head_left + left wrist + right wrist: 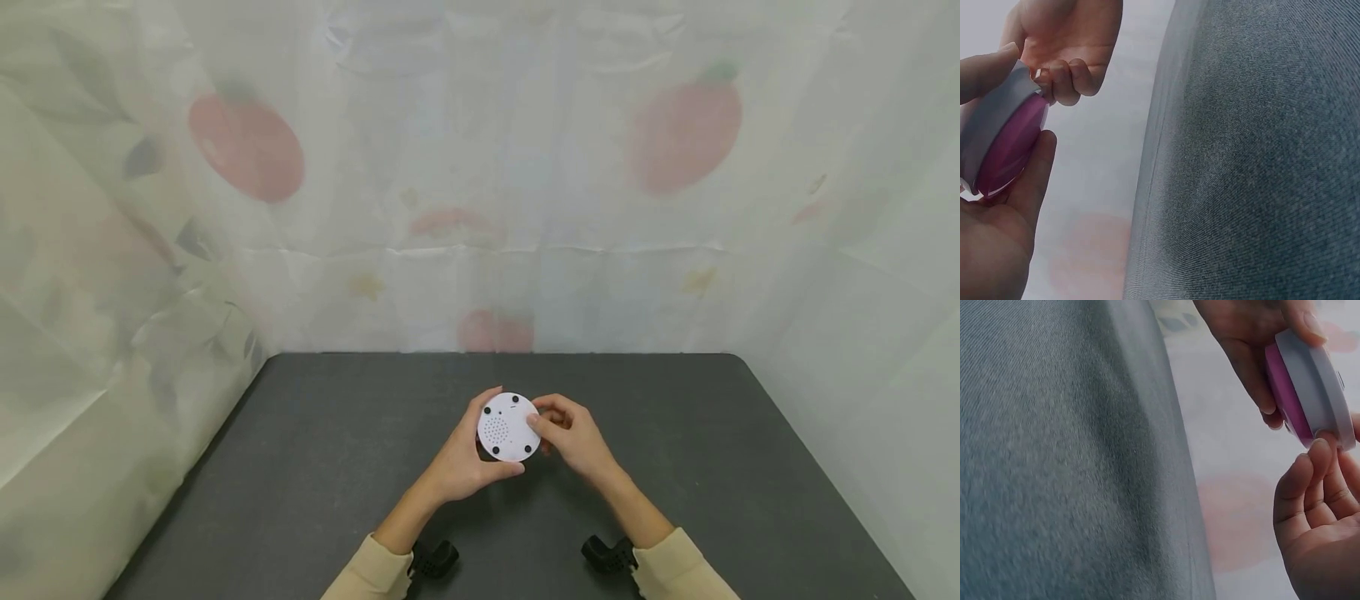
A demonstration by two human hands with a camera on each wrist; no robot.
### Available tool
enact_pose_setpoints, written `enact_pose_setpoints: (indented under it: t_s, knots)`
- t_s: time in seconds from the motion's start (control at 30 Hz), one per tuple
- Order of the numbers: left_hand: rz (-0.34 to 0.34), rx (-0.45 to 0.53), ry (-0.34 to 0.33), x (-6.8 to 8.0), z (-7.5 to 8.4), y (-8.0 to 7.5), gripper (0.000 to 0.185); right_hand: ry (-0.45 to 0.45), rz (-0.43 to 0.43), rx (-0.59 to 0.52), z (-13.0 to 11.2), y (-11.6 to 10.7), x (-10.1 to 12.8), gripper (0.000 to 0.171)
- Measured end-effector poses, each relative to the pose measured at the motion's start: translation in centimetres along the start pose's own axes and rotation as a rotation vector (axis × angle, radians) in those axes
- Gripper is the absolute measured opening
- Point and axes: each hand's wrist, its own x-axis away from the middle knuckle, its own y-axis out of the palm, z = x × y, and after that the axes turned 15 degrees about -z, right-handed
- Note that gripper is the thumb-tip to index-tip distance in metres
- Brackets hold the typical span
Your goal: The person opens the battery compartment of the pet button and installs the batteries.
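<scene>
A round white device (514,435) is held up over the table between both hands. Its flat face, turned to the head camera, has a patch of small round holes and several black feet near the rim. Seen edge-on in the wrist views, the device (1317,387) has a pink side (1015,144) behind the white one. My left hand (463,465) grips it from the left, thumb at the lower rim and fingers round the far edge. With my right hand (576,433) I pinch the right rim, thumb on the white face and fingers curled behind.
The dark grey table (315,467) has rounded far corners. A pale sheet with fruit prints (480,167) hangs behind it and along the sides. Black curved pieces (437,559) sit at both wrists, by the beige sleeves (375,568).
</scene>
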Motion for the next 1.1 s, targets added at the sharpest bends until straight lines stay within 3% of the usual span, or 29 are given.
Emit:
enact_pose_setpoints:
  t_s: [0.27, 0.53, 0.77, 1.1]
  knots:
    - [-0.033, 0.027, 0.066, 0.1, 0.1, 0.0, 0.104, 0.040, -0.057, 0.019, -0.5, -0.7, 0.4, 0.033]
    - [-0.084, 0.014, 0.072, -0.1, 0.1, 0.2, 0.104, 0.134, -0.117, -0.029, -0.7, -0.9, 0.6, 0.042]
    - [-0.129, 0.008, 0.070, -0.2, 0.2, 0.1, 0.105, 0.158, -0.106, -0.039, -0.7, -0.8, 0.7, 0.042]
    - [-0.182, 0.079, 0.140, 0.0, 0.3, -0.5, 0.095, 0.152, -0.050, -0.071, -0.4, -1.1, 0.9, 0.040]
